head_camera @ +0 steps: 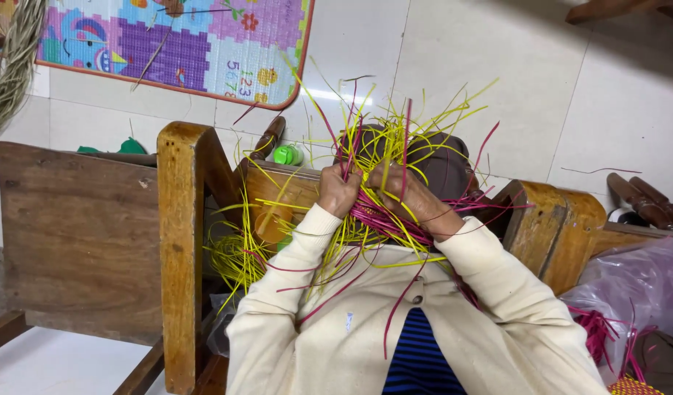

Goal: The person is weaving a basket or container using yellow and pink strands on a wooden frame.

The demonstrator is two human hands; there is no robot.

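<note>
Both my hands are closed on a bundle of thin yellow and magenta strips (pixel 384 219) held up in front of my chest. My left hand (pixel 336 192) grips the strips on the left side, fingers curled around them. Beside it, touching, my right hand (pixel 418 199) pinches the strips on the right. Loose strip ends fan upward and outward. A dark brown rounded object (pixel 450 164) sits just behind the bundle, partly hidden by the strips. Cream sleeves cover my arms.
A wooden chair frame (pixel 181 241) stands at the left, with more yellow strips (pixel 234 256) hanging beside it. A green-capped bottle (pixel 286 155) lies beyond. A plastic bag (pixel 636 292) with magenta strips is at the right. A colourful play mat (pixel 197 44) lies on the tiled floor.
</note>
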